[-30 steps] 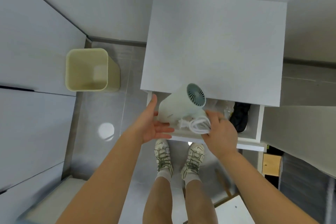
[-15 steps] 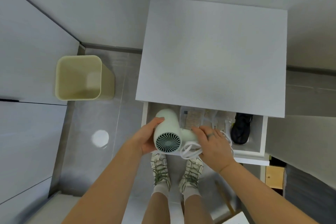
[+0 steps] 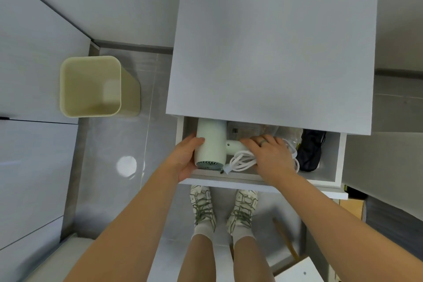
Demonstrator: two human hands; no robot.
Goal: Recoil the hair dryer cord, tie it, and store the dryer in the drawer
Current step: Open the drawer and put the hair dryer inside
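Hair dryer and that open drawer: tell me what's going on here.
A person is putting the hair dryer into the open drawer. The left hand grips its barrel. The right hand rests flat over the handle and the bundled white cord. The dryer lies at the drawer's left end, beside some papers and a dark pouch. The drawer is not yet closed.

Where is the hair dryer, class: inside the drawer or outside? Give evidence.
Inside. The hair dryer lies on its side within the open drawer, coiled cord beside it, left hand gripping its barrel.
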